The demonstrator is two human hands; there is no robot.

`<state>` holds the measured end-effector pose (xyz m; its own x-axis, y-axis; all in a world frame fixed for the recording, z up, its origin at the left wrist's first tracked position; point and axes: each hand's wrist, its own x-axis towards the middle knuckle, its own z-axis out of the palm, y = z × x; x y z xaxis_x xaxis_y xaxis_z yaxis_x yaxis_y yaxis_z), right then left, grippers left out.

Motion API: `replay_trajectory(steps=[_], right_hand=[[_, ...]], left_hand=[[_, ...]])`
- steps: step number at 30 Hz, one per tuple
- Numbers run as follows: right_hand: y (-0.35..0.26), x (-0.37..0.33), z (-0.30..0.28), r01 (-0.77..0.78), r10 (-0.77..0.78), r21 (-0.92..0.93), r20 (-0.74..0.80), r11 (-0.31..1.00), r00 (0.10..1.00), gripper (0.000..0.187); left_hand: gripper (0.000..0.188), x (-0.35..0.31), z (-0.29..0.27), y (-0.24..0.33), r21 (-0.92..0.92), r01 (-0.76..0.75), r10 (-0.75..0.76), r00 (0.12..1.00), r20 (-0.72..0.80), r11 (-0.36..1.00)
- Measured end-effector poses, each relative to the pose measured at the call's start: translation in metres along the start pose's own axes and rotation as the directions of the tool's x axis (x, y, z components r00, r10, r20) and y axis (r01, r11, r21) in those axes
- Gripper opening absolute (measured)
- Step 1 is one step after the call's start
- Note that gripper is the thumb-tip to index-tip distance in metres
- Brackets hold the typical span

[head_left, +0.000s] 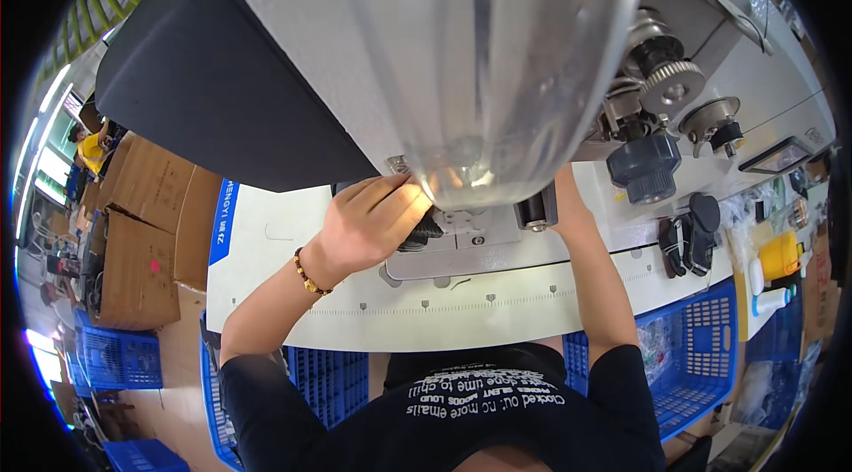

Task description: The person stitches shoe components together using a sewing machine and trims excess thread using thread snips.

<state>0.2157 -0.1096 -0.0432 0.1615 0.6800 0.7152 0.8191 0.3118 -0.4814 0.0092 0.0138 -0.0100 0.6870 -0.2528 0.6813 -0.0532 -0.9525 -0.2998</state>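
"Resting on what, that left hand (374,219)?"
"Its fingers bend over a dark piece (424,231), just below the fingertips; I can't tell whether they pinch it."
"And the right hand (566,197)?"
"Mostly hidden behind the sewing machine (311,37); its grip I can't tell."
"Farther out?"
"A black strapped item (690,237) right, cardboard boxes (142,263) well left."

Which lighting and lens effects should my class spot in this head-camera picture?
In the head view, warm light brightens the left hand; there too, the clear shield carries glare and looks hazy; the same head view bows the front edge of the white table and darkens to black around its rim.
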Motion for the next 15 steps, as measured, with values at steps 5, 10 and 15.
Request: replay_trajectory(steps=[5, 10, 15], right_hand=[[-0.007, 0.006, 0.004, -0.106, 0.112, 0.122, -0.039, 0.987, 0.993, 0.027], [0.007, 0.003, 0.011, -0.151, 0.143, 0.137, 0.072, 0.979, 0.987, 0.029], [0.02, -0.001, 0.018, -0.091, 0.082, 0.118, 0.075, 0.989, 0.994, 0.029]], left_hand=[[0.025, -0.004, 0.003, -0.007, 0.007, -0.026, 0.026, 0.999, 0.021, 1.0], [0.023, -0.005, 0.007, -0.007, 0.009, -0.007, 0.007, 1.0, 0.001, 1.0], [0.023, -0.002, 0.004, -0.001, 0.05, 0.014, -0.015, 1.0, 0.027, 0.999]])
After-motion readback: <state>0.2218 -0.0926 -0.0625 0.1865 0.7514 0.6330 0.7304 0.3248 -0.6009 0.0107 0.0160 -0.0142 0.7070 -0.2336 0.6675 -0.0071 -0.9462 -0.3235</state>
